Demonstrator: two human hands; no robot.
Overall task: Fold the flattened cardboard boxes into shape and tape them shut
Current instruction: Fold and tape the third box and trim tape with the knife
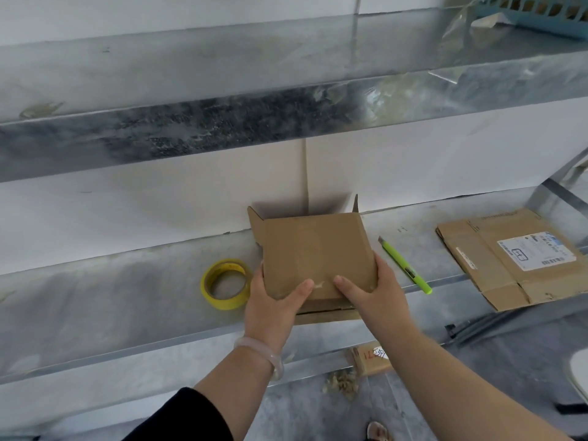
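Box (313, 253) on shelf (127, 300) btwn tape roll (225, 284), left, & cutter (404, 265), right.

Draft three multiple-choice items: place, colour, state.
1. Where is the tape roll relative to the held cardboard box? A) left of it B) on top of it C) on the upper shelf
2. What colour is the utility knife? A) red B) green C) black
3. How is the box held? A) left hand alone B) by nobody C) both hands grip it

1 A: it lies beside the left hand.
2 B: bright green body.
3 C: left and right hand grip its near edge.
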